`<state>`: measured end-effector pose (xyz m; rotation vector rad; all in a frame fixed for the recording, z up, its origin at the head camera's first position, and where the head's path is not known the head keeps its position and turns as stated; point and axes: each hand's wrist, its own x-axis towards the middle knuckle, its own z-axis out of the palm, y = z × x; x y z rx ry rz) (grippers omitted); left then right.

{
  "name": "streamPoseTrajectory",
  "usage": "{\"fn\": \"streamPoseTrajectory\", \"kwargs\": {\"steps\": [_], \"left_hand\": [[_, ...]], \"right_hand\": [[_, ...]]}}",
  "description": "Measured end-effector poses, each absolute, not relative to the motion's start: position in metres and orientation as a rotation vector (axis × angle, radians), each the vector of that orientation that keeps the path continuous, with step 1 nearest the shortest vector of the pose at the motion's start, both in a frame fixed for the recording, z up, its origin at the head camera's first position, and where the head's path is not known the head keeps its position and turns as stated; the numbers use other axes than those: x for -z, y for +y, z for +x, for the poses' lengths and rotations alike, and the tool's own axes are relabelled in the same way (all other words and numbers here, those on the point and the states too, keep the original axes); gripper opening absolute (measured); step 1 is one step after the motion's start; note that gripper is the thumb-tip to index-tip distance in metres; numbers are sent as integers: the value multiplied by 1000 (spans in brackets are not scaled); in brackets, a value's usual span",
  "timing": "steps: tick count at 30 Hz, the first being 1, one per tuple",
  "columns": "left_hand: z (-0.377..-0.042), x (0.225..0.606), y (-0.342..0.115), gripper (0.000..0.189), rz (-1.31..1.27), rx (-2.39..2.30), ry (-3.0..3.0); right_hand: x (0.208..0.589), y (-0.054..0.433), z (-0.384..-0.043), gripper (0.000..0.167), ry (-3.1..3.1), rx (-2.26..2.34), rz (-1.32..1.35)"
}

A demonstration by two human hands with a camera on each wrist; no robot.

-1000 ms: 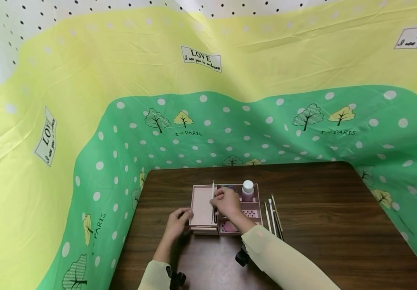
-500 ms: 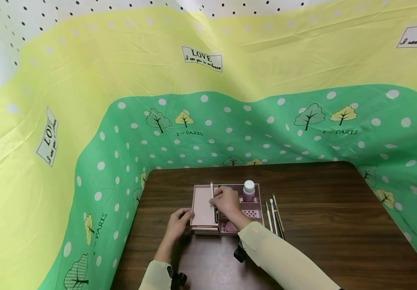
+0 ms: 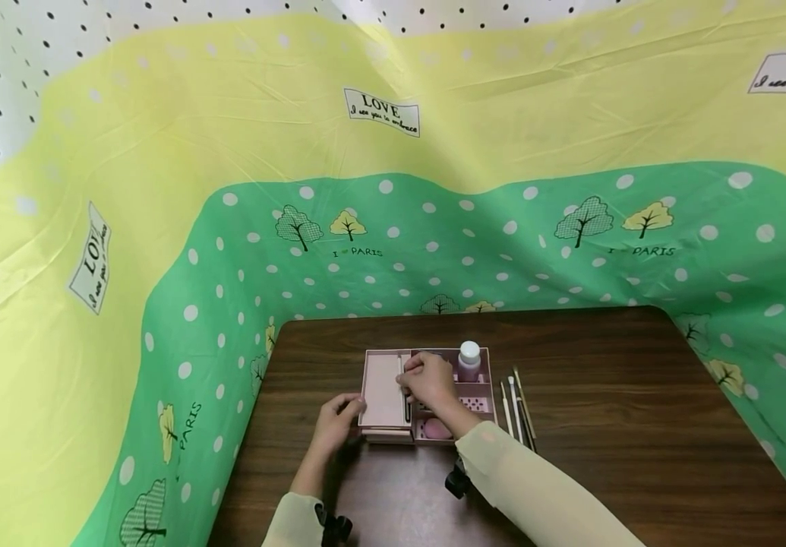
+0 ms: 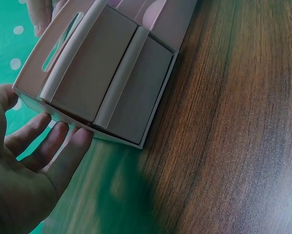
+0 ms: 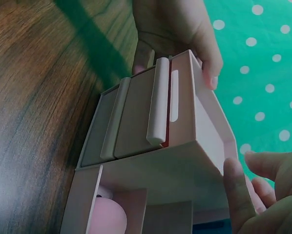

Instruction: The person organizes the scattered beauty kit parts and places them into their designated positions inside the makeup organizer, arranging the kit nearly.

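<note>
A pink desk organizer [image 3: 382,391] with two drawers [image 4: 92,63] stands on the table. My left hand [image 3: 335,418] grips its front left corner, the thumb [image 5: 213,78] over the tray's rim and the other fingers along the outside wall. My right hand [image 3: 428,380] reaches over the organizer and pinches a slender makeup brush [image 3: 399,365], pale at the far end and dark at the near end. It lies along the right side of the shallow top tray, partly hidden by the fingers. In the right wrist view, the right fingertips [image 5: 233,168] are right at the tray's rim.
The organizer's right compartments hold a white-capped bottle [image 3: 469,361] and a pink egg-shaped sponge [image 3: 437,428]. Several slim brushes [image 3: 514,403] lie on the dark wooden table [image 3: 639,425] to the right. A green and yellow patterned cloth [image 3: 502,251] hangs around the back and sides.
The brush's far end, which stuck up past the tray's back edge, has come down inside the tray. My left hand has stayed at the organizer's corner.
</note>
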<state>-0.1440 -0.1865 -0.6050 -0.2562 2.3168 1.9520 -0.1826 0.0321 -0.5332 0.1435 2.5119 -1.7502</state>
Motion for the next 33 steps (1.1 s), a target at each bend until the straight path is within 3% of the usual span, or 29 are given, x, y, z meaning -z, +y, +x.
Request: {"fn": "streamPoseTrajectory", "kwargs": {"steps": [14, 25, 33], "left_hand": [[-128, 569, -181, 31, -212, -1958, 2282], [-141, 606, -187, 35, -240, -1948, 2300], [-142, 610, -187, 38, -231, -1971, 2299]], "right_hand": [[525, 54, -172, 29, 2450, 1810, 29], [528, 75, -163, 28, 2626, 1686, -66], [529, 97, -158, 31, 2661, 1675, -99]]}}
